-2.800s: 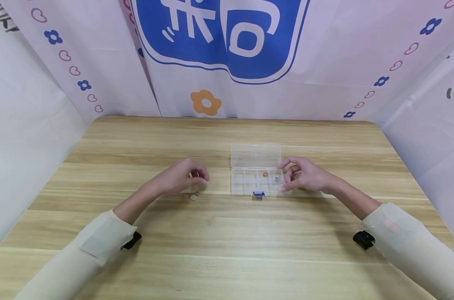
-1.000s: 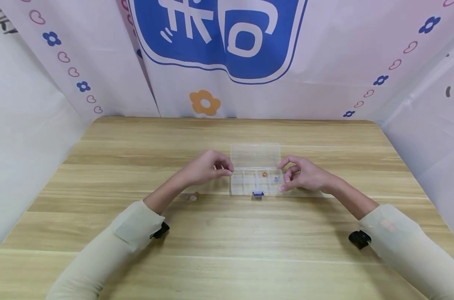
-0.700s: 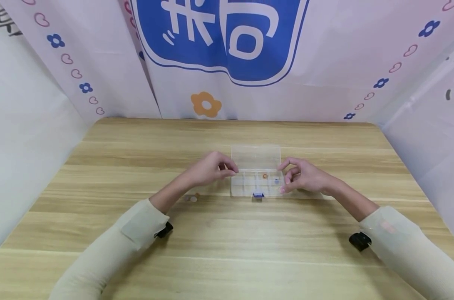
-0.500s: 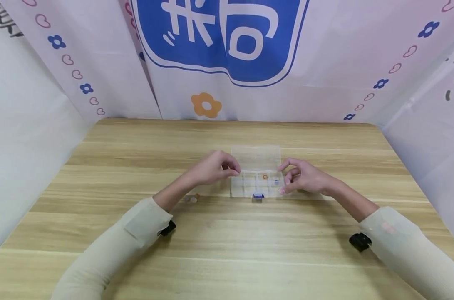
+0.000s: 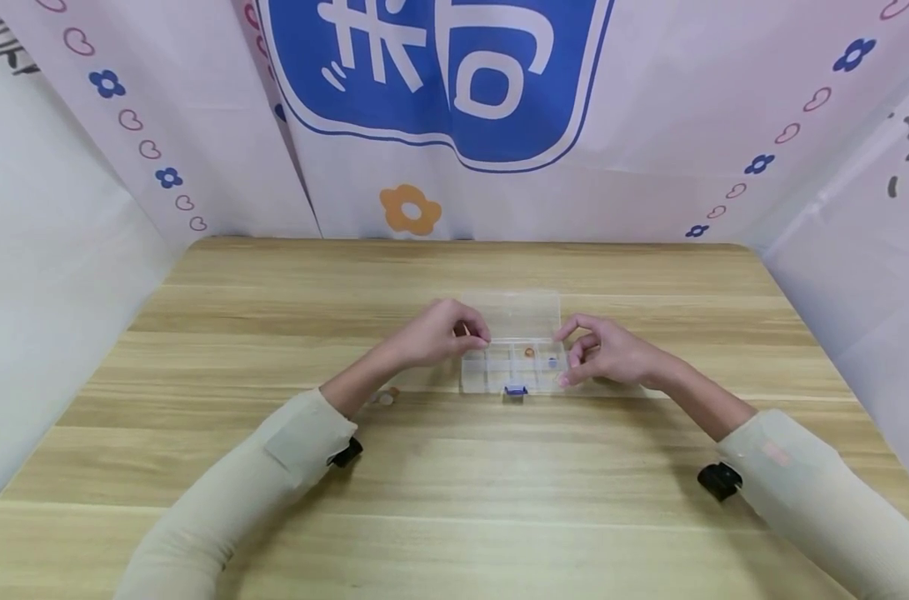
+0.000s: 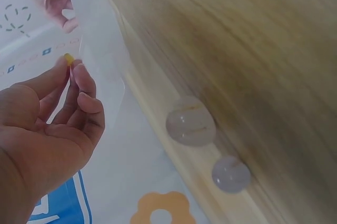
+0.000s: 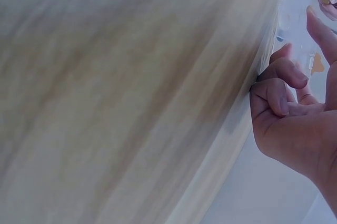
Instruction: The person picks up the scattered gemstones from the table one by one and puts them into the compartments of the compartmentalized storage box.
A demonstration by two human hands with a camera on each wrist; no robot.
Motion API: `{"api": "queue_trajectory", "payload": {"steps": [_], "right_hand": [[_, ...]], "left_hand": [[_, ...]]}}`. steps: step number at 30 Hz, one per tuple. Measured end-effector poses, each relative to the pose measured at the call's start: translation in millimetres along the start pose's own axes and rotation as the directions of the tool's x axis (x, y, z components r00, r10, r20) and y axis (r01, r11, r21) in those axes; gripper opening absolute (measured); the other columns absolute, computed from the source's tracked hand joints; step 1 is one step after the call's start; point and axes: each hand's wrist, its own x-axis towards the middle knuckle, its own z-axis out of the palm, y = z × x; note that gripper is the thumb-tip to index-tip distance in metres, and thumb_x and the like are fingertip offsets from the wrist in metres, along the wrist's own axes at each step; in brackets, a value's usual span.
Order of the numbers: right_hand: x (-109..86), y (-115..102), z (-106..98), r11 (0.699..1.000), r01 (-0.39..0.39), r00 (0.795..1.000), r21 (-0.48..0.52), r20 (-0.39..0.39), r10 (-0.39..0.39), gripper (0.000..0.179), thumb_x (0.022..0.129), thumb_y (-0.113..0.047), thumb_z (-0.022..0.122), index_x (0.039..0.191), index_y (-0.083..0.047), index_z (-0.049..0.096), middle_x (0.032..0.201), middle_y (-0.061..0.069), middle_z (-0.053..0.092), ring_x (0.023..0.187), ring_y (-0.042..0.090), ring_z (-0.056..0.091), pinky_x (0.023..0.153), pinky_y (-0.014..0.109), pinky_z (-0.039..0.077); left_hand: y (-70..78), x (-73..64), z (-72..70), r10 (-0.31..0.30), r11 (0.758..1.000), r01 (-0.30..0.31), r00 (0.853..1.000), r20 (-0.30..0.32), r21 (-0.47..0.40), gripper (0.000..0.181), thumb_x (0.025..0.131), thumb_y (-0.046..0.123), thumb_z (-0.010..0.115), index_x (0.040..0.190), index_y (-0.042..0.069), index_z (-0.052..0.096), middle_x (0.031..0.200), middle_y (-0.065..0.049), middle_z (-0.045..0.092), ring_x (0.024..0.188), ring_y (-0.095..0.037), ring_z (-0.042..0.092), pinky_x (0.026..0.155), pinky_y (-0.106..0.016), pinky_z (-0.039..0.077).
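My left hand pinches a small yellow bead between thumb and index fingertips, over the back left compartment area of a clear divided box. The box lies on the table with its lid folded back and a blue latch at the front. My right hand holds the right end of the box, index finger at the back corner and thumb at the front. Inside the box sit an orange ring-like bead and a blue piece in separate compartments.
A few small beads lie loose on the wooden table, left of the box below my left wrist. Close up they include a clear round bead and a smaller one. A printed cloth hangs behind the table.
My left hand has moved right from beside the loose beads to over the left part of the box, in small steps lately. The right hand has stayed at the box's right end.
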Motion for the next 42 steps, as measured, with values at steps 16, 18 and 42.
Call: {"api": "queue_trajectory", "payload": {"steps": [16,18,42], "right_hand": [[-1.0,-6.3,-0.7,1.000,0.000,1.000,-0.013,-0.005,0.000,0.061,0.082,0.003,0.084,0.131,0.007,0.048,0.079,0.007,0.061,0.074,0.016,0.058,0.068,0.025,0.048],[-1.0,-6.4,-0.4,1.000,0.001,1.000,-0.016,-0.006,-0.001,0.061,0.082,0.003,0.084,0.131,0.007,0.048,0.080,0.007,0.061,0.074,0.016,0.058,0.068,0.025,0.048],[-0.4,-2.5,0.2,1.000,-0.009,1.000,-0.014,-0.003,0.009,0.062,0.082,0.001,0.085,0.131,0.005,0.049,0.079,0.007,0.061,0.072,0.016,0.058,0.069,0.026,0.049]], "left_hand": [[-0.2,17.6,4.4,-0.010,1.000,0.010,1.000,0.006,-0.012,0.005,0.096,-0.001,0.071,0.097,-0.002,0.075,0.091,-0.010,0.075,0.078,-0.024,0.069,0.068,-0.024,0.055],[-0.1,18.9,5.1,-0.006,1.000,0.006,1.000,0.009,-0.012,0.005,0.096,-0.001,0.071,0.097,-0.002,0.075,0.091,-0.010,0.075,0.079,-0.025,0.069,0.068,-0.024,0.055],[1.3,15.6,1.5,0.002,1.000,-0.002,1.000,0.003,0.009,0.004,0.095,0.001,0.073,0.096,-0.003,0.075,0.087,-0.008,0.074,0.078,-0.016,0.065,0.073,-0.025,0.054]]}}
